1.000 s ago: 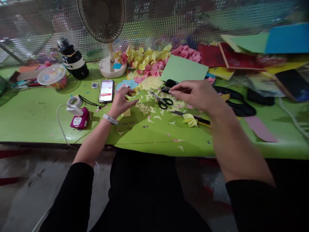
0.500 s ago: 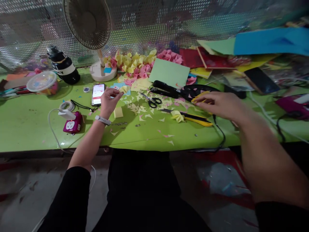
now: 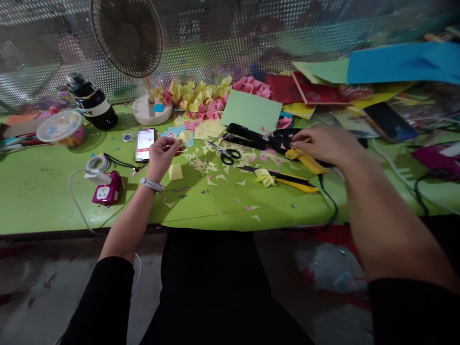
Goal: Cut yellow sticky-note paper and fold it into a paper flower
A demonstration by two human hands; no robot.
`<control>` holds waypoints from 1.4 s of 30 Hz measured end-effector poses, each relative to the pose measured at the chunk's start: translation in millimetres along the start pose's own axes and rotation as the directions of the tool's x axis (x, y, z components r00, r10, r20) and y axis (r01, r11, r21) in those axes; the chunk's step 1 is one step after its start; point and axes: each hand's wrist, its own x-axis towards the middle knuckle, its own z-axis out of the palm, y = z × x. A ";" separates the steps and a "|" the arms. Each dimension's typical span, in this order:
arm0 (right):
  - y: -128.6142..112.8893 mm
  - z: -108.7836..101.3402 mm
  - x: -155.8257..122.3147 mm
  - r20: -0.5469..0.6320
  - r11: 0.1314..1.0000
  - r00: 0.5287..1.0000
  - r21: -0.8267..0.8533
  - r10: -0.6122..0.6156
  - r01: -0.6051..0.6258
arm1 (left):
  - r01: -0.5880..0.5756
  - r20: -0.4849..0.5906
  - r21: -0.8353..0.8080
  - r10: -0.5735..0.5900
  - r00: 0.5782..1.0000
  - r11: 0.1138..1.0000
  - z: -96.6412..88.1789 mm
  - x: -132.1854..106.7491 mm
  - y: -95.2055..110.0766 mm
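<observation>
My left hand (image 3: 164, 154) is closed in a pinch on a small folded yellow paper piece (image 3: 184, 137), held above the table beside the phone. At the right, my right hand (image 3: 318, 143) is closed over a yellow glue gun (image 3: 312, 163) with a black cord, just above a black tray; part of the gun is hidden under the fingers. Between the hands lie black-handled scissors (image 3: 229, 155), a black stapler (image 3: 247, 136) and a yellow-and-black utility knife (image 3: 294, 183). A folded yellow paper flower (image 3: 265, 177) rests against the knife. Below my left hand sits a yellow paper square (image 3: 176, 172).
Paper scraps (image 3: 204, 164) litter the green table (image 3: 201, 211). Yellow and pink paper flowers (image 3: 199, 96) are piled behind, near a fan (image 3: 129, 40). A black bottle (image 3: 91, 103), a lidded tub (image 3: 61, 127) and a purple socket block (image 3: 107, 189) stand left; coloured sheets (image 3: 398, 62) lie right.
My right hand has shifted slightly with the glue gun, which has turned so its yellow handle shows below the hand. My left hand keeps the folded paper piece in nearly the same place.
</observation>
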 end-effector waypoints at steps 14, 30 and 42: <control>13.0 4.7 -7.5 0.191 0.977 0.969 -0.174 0.156 -0.123 | -0.033 -0.029 -0.002 0.033 0.999 0.999 -3.6 0.7 -6.6; 24.0 34.9 -5.5 0.336 0.949 0.891 -0.194 0.304 -0.250 | -0.039 0.131 0.006 0.038 0.991 0.999 3.1 -9.9 -22.3; 6.6 31.0 -16.9 -0.168 0.920 0.908 0.151 0.385 -0.362 | -0.075 0.184 0.022 0.070 0.981 0.997 7.6 -10.9 -29.6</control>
